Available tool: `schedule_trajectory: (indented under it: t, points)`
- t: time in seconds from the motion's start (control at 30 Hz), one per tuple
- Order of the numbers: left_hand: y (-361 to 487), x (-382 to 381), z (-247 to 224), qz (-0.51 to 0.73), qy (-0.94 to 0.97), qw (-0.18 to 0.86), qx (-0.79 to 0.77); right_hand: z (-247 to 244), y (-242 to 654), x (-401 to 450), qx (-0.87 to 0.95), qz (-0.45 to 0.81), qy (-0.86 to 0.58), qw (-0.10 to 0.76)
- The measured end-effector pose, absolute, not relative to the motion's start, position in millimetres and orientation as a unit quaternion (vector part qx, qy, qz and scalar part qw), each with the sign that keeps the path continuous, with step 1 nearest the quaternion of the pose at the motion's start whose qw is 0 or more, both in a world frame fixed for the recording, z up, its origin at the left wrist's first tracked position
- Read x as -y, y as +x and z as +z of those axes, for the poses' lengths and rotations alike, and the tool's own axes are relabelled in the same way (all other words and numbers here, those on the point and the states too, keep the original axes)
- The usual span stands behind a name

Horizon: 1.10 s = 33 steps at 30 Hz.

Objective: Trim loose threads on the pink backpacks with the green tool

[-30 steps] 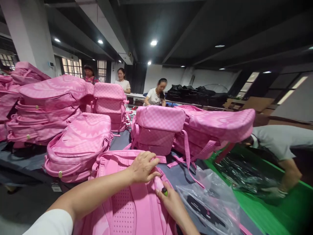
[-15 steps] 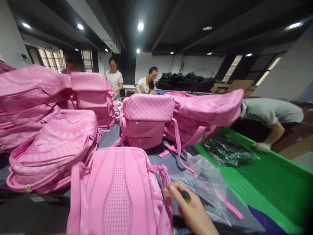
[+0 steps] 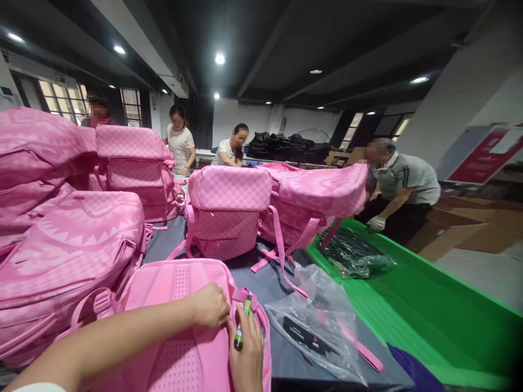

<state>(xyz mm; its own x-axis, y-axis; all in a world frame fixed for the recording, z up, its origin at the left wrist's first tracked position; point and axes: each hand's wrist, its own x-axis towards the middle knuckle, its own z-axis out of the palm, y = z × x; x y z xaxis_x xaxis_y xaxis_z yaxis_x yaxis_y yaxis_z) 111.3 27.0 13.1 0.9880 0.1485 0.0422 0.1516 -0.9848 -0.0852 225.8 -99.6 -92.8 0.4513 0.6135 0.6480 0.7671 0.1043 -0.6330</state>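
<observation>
A pink backpack (image 3: 163, 283) lies back panel up on the dark table (image 3: 286, 348) in front of me. My left hand (image 3: 210, 306) reaches across it, fingers curled and pressed together at its right edge; what they pinch is too small to make out. My right hand (image 3: 247, 348) is beside it at the same edge, holding a green and black marker (image 3: 244, 321) between its fingers. The fingertips of both hands nearly meet at the seam. A pink strap with a buckle lies just right of them.
More pink backpacks (image 3: 229, 218) stand behind and to the left. On the right are a clear plastic bag (image 3: 327, 305) and a green bin (image 3: 441, 305) holding dark wrapped items (image 3: 355, 253). A person (image 3: 408, 179) bends behind the bin; several others work farther back.
My left hand has come in across the backpack to its right edge. The right hand has moved left and down onto that edge. The person by the bin has raised their head. The view has shifted right.
</observation>
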Motion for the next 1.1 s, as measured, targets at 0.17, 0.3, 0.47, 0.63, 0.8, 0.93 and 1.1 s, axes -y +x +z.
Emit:
schedule_trajectory:
  t: [0.17,0.3,0.47,0.63,0.8,0.93,1.1]
  points:
    - [82.8,-17.5,18.7,-0.040,-0.998,0.022,0.042,-114.7,216.1,102.5,0.516,-0.123,-0.709,0.464]
    - [71.1,-44.6,35.2,-0.034,-0.998,0.047,0.024,-113.9,208.5,103.4,0.525,-0.161,-0.700,0.458]
    - [52.8,-82.3,58.1,-0.074,-0.989,0.088,0.091,-111.0,212.8,105.2,0.529,-0.166,-0.695,0.457]
    - [53.6,-52.5,42.0,-0.062,-0.988,0.069,0.121,-90.4,222.5,106.2,0.514,-0.139,-0.707,0.467]
    - [61.5,-21.5,33.1,-0.043,-0.988,-0.007,0.147,-37.3,210.6,108.3,0.455,-0.003,-0.637,0.622]
    - [57.1,-12.3,28.4,-0.072,-0.977,-0.055,0.192,-15.9,193.2,106.5,0.395,0.150,-0.592,0.687]
    - [42.6,4.1,-0.3,-0.165,-0.976,-0.014,0.145,-24.6,195.2,104.3,0.320,0.210,-0.577,0.722]
